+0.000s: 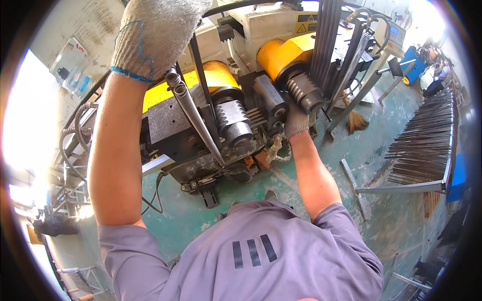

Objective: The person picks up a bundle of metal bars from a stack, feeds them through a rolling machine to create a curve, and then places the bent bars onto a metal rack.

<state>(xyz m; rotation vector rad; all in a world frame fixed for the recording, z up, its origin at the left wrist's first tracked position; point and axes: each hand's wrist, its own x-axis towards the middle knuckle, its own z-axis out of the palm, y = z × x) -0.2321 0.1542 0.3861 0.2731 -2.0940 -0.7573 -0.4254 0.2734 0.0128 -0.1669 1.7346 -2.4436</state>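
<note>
If the notched roller [303, 91] turns, it could snag my two-o'clock right hand [296, 120] — I can't tell its or my left hand's [154, 36] grip.

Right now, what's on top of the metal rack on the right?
Many thin, dark rods lie side by side across the rack; they mostly hide whatever is beneath, so I can't tell.

You are wearing a short-sleeved grey-purple shirt [301, 251] bearing dark bars [252, 254] and, on your left hand [158, 32], a blue-edged glove [140, 56].

A dark block [269, 94] narrows the room between the two ribbed rollers [233, 120].
</note>
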